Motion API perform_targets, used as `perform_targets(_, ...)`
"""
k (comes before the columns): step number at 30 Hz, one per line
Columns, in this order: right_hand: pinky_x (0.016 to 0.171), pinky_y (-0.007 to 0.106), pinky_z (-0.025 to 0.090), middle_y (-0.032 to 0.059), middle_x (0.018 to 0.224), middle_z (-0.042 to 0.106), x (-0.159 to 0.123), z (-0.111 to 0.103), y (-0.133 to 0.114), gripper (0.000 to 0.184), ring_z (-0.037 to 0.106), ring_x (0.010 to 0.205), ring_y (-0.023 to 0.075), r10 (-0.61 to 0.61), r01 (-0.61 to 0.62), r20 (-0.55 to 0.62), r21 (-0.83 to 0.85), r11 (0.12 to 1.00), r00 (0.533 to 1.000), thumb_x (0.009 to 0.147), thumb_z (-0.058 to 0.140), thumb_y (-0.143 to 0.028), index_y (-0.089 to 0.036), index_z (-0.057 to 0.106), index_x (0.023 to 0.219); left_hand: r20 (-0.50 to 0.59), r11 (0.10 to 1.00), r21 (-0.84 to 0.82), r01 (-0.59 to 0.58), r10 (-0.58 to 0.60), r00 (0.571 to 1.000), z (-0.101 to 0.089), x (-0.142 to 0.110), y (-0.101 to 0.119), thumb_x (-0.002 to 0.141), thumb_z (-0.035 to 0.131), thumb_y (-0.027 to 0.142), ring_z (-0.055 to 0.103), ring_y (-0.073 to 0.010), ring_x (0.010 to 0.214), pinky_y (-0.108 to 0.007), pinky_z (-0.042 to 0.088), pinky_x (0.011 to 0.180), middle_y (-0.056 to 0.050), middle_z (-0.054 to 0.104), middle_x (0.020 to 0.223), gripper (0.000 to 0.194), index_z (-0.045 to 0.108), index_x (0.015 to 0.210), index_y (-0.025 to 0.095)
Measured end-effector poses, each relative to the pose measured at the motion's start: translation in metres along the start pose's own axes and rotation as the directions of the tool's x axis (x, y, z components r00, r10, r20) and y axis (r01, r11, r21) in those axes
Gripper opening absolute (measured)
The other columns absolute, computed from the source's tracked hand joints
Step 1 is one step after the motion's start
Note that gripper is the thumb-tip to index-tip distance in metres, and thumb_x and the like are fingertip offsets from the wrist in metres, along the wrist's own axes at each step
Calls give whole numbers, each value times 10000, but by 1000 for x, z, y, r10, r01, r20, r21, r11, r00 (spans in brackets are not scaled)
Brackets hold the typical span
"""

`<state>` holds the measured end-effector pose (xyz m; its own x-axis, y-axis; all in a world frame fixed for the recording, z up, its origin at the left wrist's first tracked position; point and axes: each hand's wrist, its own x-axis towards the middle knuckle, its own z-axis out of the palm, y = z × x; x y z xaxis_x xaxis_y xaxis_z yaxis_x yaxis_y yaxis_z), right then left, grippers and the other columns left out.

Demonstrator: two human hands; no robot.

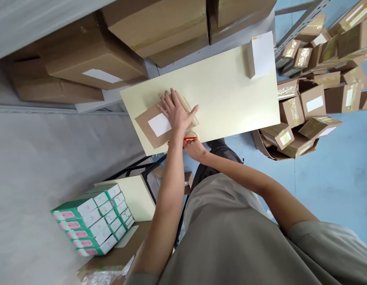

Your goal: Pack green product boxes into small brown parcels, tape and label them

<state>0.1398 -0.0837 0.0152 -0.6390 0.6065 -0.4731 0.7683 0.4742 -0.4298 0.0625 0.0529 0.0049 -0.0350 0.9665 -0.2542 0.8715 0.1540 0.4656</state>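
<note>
A flat brown cardboard box [146, 123] with a white label [159, 125] lies near the left end of the pale tabletop [227, 99]. My left hand [176, 113] rests on it with fingers spread, covering its middle. At the table's near edge, my right hand [194, 149] is closed around a red tape dispenser [190, 138], beside the box's near side. Part of the dispenser is hidden behind my left forearm, and I cannot tell whether its tape touches the box.
An upright white box [262, 55] stands at the table's far right corner. Large cartons [159, 27] fill the shelf behind. Several taped boxes [314, 101] are heaped on the right. Green-and-white boxes [94, 221] are stacked at lower left.
</note>
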Motion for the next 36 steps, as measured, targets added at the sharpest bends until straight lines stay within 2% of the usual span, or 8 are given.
perform_targets(4,1101,444,544,288,1228,824,-13,10,7,417,815,1159,297,53,-53,-25,-5,999,998,1096,356,-2,29,645,1396,-10,1000,-14,6,-6,1000,8,-6,10,886,801,331,-81,-453,1799,-722,-48,1441,-190,256,1904,1059,313,1812,178)
perform_targets(9,1140,425,512,249,1237,823,-71,30,40,431,807,1155,305,-18,19,25,-27,999,1000,1131,376,-59,17,595,1494,-37,994,-106,2,-6,999,8,4,14,875,735,226,-54,-448,1802,-743,-17,1440,-180,294,1890,974,385,1783,180)
perform_targets(13,1132,438,510,248,1241,815,-110,39,64,376,796,1158,335,50,-48,38,-48,998,998,1162,447,-189,-20,615,1453,-26,994,-104,-14,11,1000,20,6,26,909,687,200,-47,-417,1807,-725,14,1452,-155,317,1883,810,523,1703,201)
perform_targets(18,1125,432,506,253,1235,816,-107,31,74,369,802,1127,330,60,-57,36,-69,996,998,1171,454,-260,-39,622,1415,-36,996,-84,8,-11,999,24,-4,31,917,677,178,-39,-402,1810,-695,-26,1458,-168,315,1884,848,473,1740,178)
perform_targets(24,1139,418,496,250,1264,833,-112,29,86,394,810,1183,311,-102,107,55,-112,988,993,1129,433,-132,-39,597,1475,-19,993,-119,-14,12,1000,18,-16,35,934,668,237,-23,-392,1811,-673,-14,1459,-165,353,1869,824,474,1734,196)
perform_targets(27,1137,431,488,258,1272,834,-130,25,117,433,807,1194,312,-55,62,47,-152,986,997,1122,463,-141,-28,570,1526,-24,993,-113,-29,27,999,21,-21,36,939,662,254,-15,-384,1812,-650,-7,1462,-155,384,1853,820,469,1735,208)
perform_targets(31,1085,459,477,273,1202,846,-162,7,184,466,799,1113,336,188,-175,31,-238,955,982,1096,493,-135,24,567,1528,-10,994,-88,-62,62,998,24,-25,34,927,648,234,-18,-382,1812,-639,-28,1464,-150,380,1853,847,449,1750,209)
perform_targets(36,1099,466,442,271,1203,836,-186,-16,243,427,775,1115,330,229,-230,-41,-303,925,973,1167,416,-254,-11,644,1435,54,991,-117,-62,69,996,19,-29,35,896,671,216,-33,-421,1806,-684,-40,1457,-197,306,1874,912,414,1769,161)
